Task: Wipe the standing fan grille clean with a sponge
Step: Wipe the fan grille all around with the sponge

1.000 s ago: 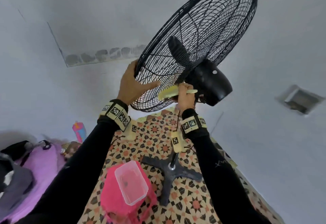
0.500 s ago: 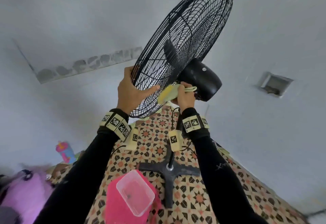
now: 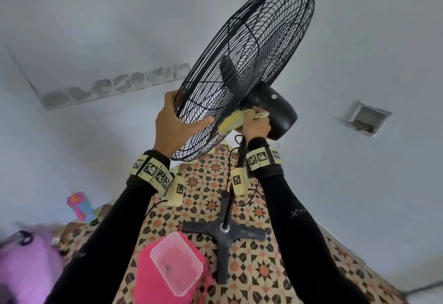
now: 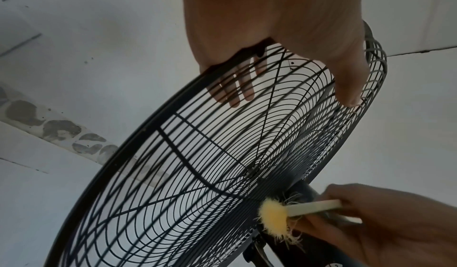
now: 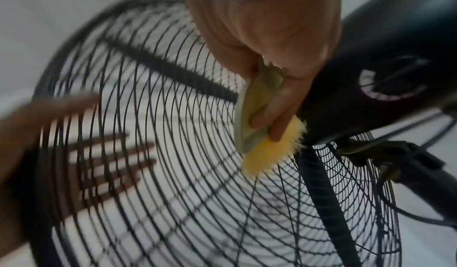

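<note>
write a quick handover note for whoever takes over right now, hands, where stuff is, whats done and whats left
Left hand: grips the fan grille at its lower rim, fingers flat on the front, thumb on the back.
Right hand: holds the yellow sponge against the back of the grille, beside the motor housing.
Done: cannot tell which wires are already clean.
Left: probably the rest of the grille. A clear tub sits on a pink stool near the fan base.

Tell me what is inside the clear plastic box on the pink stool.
The clear plastic box on the pink stool holds only a small dark speck; what it is cannot be told. The stool's seat beneath is partly covered.
</note>
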### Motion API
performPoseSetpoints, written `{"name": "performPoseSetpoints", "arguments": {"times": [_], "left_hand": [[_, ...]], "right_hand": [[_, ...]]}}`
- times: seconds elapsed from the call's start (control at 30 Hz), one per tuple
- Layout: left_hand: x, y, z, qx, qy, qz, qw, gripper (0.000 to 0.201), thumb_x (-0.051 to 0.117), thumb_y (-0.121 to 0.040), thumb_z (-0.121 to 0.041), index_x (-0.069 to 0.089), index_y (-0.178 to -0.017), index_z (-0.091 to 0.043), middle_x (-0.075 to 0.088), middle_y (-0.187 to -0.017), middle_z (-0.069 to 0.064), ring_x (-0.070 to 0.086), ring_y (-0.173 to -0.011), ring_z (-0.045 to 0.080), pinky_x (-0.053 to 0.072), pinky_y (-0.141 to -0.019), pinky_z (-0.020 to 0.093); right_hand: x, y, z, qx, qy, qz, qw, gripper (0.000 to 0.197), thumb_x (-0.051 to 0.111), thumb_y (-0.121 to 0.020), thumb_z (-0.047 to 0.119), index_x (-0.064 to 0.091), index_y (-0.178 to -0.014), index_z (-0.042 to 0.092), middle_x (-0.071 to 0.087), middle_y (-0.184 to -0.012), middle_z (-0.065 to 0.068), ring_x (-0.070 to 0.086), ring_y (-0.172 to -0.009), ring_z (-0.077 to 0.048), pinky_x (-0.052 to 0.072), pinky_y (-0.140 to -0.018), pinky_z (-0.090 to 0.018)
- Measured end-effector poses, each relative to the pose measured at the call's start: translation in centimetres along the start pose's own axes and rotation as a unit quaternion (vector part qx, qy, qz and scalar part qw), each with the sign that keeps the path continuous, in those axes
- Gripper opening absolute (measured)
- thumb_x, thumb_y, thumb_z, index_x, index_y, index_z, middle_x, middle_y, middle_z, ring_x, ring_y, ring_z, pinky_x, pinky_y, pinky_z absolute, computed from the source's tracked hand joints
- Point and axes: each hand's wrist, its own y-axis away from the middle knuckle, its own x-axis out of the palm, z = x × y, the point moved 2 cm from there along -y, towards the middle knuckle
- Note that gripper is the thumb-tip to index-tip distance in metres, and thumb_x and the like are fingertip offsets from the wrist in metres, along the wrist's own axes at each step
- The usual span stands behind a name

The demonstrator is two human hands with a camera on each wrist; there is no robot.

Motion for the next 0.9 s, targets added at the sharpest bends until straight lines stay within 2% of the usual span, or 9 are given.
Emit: {"name": "performPoseSetpoints", "arguments": {"times": [0.07,0.2,0.27,0.37,0.47,0.57,0.67,0.77,0.9], "left_hand": [[-0.2,-0.1,0.0,0.001,0.000,-0.001,1.000,0.082,0.095,-0.068,-0.050,0.048,-0.129,-0.022,0.061,-0.112,-0.023,0.057,-0.099,-0.019,0.042,-0.079,-0.001],[-0.4,-0.2,0.4,0.000,-0.001,-0.005,1.000,0.081,0.095,-0.068,-0.047,0.048,-0.129,-0.021,0.061,-0.111,-0.023,0.056,-0.100,-0.020,0.042,-0.080,-0.001],[-0.2,-0.1,0.3,0.004,-0.005,-0.007,1.000,0.083,0.095,-0.067,-0.051,0.048,-0.130,-0.022,0.062,-0.113,-0.022,0.058,-0.102,-0.015,0.042,-0.082,0.001],[0.0,0.0,0.2,0.009,-0.009,-0.008,1.000,0.084,0.094,-0.067,-0.055,0.049,-0.131,-0.024,0.062,-0.115,-0.021,0.058,-0.104,-0.011,0.042,-0.083,0.002],[-0.3,0.0,0.4,0.011,-0.007,-0.007,1.000,0.084,0.093,-0.067,-0.054,0.049,-0.131,-0.022,0.064,-0.117,-0.016,0.059,-0.106,-0.007,0.044,-0.085,0.006],[-0.4,-0.3,0.4,0.012,-0.009,-0.005,1.000,0.085,0.094,-0.069,-0.053,0.048,-0.132,-0.020,0.064,-0.121,-0.011,0.059,-0.110,-0.001,0.043,-0.086,0.008],[-0.2,-0.3,0.4,0.009,-0.006,-0.002,1.000,0.085,0.093,-0.069,-0.053,0.048,-0.134,-0.021,0.063,-0.123,-0.012,0.058,-0.111,-0.005,0.042,-0.087,0.005],[-0.1,-0.1,0.5,0.008,-0.006,-0.004,1.000,0.085,0.093,-0.069,-0.052,0.048,-0.135,-0.021,0.062,-0.123,-0.014,0.056,-0.111,-0.009,0.042,-0.086,0.004],[-0.3,-0.2,0.5,0.006,-0.002,-0.002,1.000,0.085,0.094,-0.069,-0.051,0.048,-0.135,-0.022,0.062,-0.125,-0.012,0.058,-0.113,-0.002,0.043,-0.089,0.009]], "right_hand": [[0.8,0.4,0.9,-0.028,0.026,0.024,0.999,0.031,0.062,-0.093,0.028,0.064,-0.122,0.017,0.070,-0.111,-0.012,0.067,-0.097,-0.027,0.057,-0.093,-0.046],[-0.5,-1.2,2.5,-0.028,-0.094,0.004,0.995,0.028,0.062,-0.094,0.022,0.066,-0.121,0.018,0.069,-0.108,-0.005,0.071,-0.092,-0.020,0.064,-0.074,-0.046],[-1.6,-2.1,1.8,-0.016,-0.136,-0.017,0.990,0.028,0.062,-0.092,0.026,0.066,-0.119,0.022,0.069,-0.111,-0.005,0.071,-0.097,-0.022,0.064,-0.073,-0.047],[-1.4,-1.3,1.0,-0.086,-0.012,-0.020,0.996,0.027,0.061,-0.092,0.029,0.065,-0.117,0.021,0.071,-0.103,-0.003,0.070,-0.089,-0.020,0.062,-0.081,-0.045],[0.5,-0.2,0.7,-0.131,0.072,0.017,0.989,0.026,0.060,-0.097,0.019,0.060,-0.122,0.013,0.071,-0.100,-0.009,0.068,-0.077,-0.018,0.062,-0.078,-0.037],[0.5,-0.1,2.5,-0.154,0.031,-0.004,0.988,0.025,0.058,-0.098,0.017,0.061,-0.122,0.009,0.070,-0.094,-0.003,0.064,-0.074,-0.011,0.059,-0.074,-0.027],[-1.9,-1.4,3.5,-0.154,-0.068,-0.070,0.983,0.025,0.057,-0.095,0.009,0.065,-0.118,0.005,0.065,-0.090,0.004,0.063,-0.075,-0.004,0.049,-0.062,-0.008],[-2.3,-1.1,2.7,-0.148,-0.059,-0.062,0.985,0.024,0.056,-0.096,0.011,0.063,-0.118,0.007,0.066,-0.088,0.001,0.066,-0.073,-0.008,0.052,-0.062,-0.013],[0.4,0.4,1.6,-0.162,-0.002,0.004,0.987,0.024,0.057,-0.099,0.015,0.055,-0.124,0.013,0.066,-0.088,0.003,0.062,-0.068,-0.001,0.051,-0.058,-0.009]]}}
